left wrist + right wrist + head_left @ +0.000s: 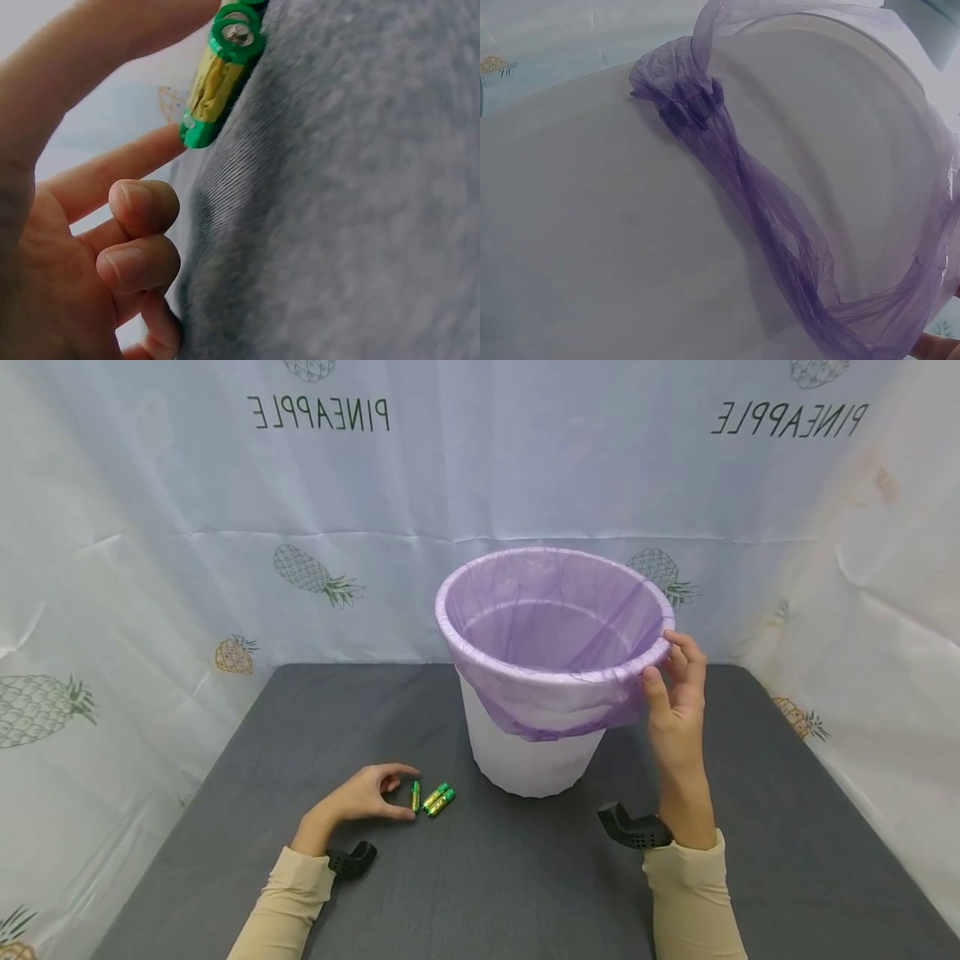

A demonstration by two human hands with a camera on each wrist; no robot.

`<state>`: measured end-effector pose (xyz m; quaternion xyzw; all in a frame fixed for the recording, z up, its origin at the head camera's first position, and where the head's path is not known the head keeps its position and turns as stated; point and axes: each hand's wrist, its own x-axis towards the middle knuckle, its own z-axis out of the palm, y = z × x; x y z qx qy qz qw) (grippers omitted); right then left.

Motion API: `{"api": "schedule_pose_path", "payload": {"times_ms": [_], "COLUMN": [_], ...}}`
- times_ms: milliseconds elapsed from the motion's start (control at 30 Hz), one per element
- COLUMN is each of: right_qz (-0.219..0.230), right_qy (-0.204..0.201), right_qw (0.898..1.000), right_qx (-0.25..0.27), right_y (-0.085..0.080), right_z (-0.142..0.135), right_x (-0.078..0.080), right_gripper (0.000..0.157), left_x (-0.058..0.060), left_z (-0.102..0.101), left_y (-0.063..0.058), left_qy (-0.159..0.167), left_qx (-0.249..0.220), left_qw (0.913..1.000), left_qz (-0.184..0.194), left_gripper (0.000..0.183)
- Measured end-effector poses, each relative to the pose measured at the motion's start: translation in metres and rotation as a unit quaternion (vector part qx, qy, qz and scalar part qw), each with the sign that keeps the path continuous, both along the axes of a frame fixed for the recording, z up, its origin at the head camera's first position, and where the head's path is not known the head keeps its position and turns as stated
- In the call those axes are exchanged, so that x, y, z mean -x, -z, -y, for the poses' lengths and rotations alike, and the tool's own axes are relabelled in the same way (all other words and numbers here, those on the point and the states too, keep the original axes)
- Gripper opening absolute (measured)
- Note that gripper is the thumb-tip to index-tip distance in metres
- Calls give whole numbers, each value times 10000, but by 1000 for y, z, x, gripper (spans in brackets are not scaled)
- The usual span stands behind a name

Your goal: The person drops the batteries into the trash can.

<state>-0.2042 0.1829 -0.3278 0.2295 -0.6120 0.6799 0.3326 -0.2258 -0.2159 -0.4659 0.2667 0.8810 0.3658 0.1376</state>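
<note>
Single green-and-gold battery [416, 797] lies on the dark grey tabletop [517, 877], left of the white bin and nearer the person than its base. Two more, the paired batteries [441, 802], lie side by side between it and the bin. Left hand [363, 795] at the single battery: thumb and forefinger apart, one toward each end, no clamp seen; whether the tips touch, cannot tell. Left wrist view shows two other fingers of that hand bent toward the palm. White bin [510, 760] stands upright, lined with a thin purple bag [540, 706] folded over the rim, its darker edge hanging down the bin's near side. Right wrist view: bag film drawn into a narrow bunch against the bin's pale wall. Right hand [677, 697] at the bin's right side, clamped on the bag-covered rim, thumb toward the near side, fingers bent. Each arm wears a beige sleeve [693, 893] and a black wrist mount [633, 831], both arms on the near side of the bin. Behind the bin, pale hanging cloth [420, 477], pineapple prints, lettering "PINEAPPLE" reversed.
</note>
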Motion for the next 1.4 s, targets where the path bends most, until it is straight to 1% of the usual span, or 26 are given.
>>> {"api": "schedule_pose_path", "payload": {"times_ms": [233, 367, 567, 867, 1200, 1400], "right_qz": [-21, -22, -52, -131, -88, -53], "right_qy": [-23, -23, -8, 69, -15, 4], "right_qw": [10000, 10000, 10000, 9999, 10000, 10000], "right_qx": [65, 71, 62, -46, -26, -42], "right_y": [-1, -2, -2, -1, -1, 0], "right_z": [0, -1, -1, -2, -2, -1], "right_x": [0, 1, 1, 2, 2, 0], "right_gripper": [38, 38, 38, 39, 39, 38], "left_x": [2, 4, 4, 4, 2, -1], "left_z": [-2, -2, -3, -2, 1, -2], "left_y": [0, 1, 0, 0, 1, -2], "left_qy": [4, -24, -78, -52, -81, -58], "left_qx": [164, 160, 179, 106, -90, -196], "left_qw": [9996, 9995, 9995, 9994, 9992, 9988], "left_qz": [-233, -287, -256, -335, -377, -438], "left_gripper": [55, 53, 50, 45, 47, 47]}}
